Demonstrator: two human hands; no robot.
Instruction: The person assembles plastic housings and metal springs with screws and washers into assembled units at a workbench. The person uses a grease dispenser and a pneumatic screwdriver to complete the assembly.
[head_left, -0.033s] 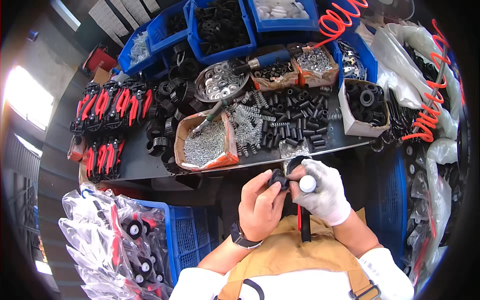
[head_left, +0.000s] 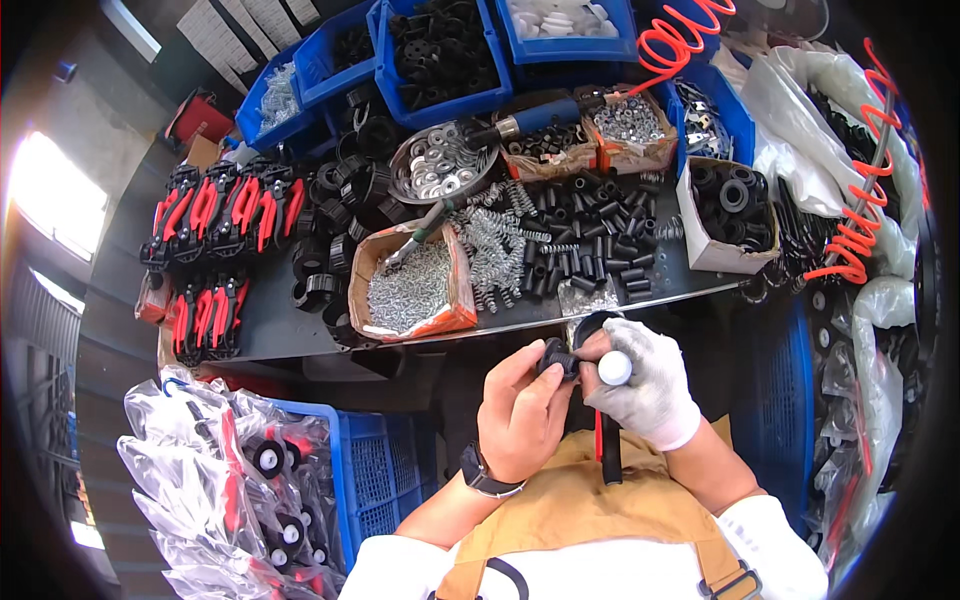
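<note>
My left hand (head_left: 520,415), bare and with a dark watch at the wrist, pinches a small round black plastic part (head_left: 556,358) between thumb and fingers. My right hand (head_left: 650,385) wears a white glove. It is closed around what looks like a mallet, whose round white face (head_left: 615,368) points up at me. Below the glove hangs a red and black handle (head_left: 609,455). Thumb and fingertip of the right hand also touch the black part's right side. Just beyond the glove, a black curved piece (head_left: 597,324) shows at the table edge, partly hidden.
On the dark table (head_left: 270,325) lie black sleeves (head_left: 600,235), springs (head_left: 490,250), a box of small screws (head_left: 410,290) and red-handled tools (head_left: 225,215). Blue bins (head_left: 440,110) line the back. A blue crate (head_left: 375,470) stands lower left; red coiled hoses (head_left: 860,220) hang right.
</note>
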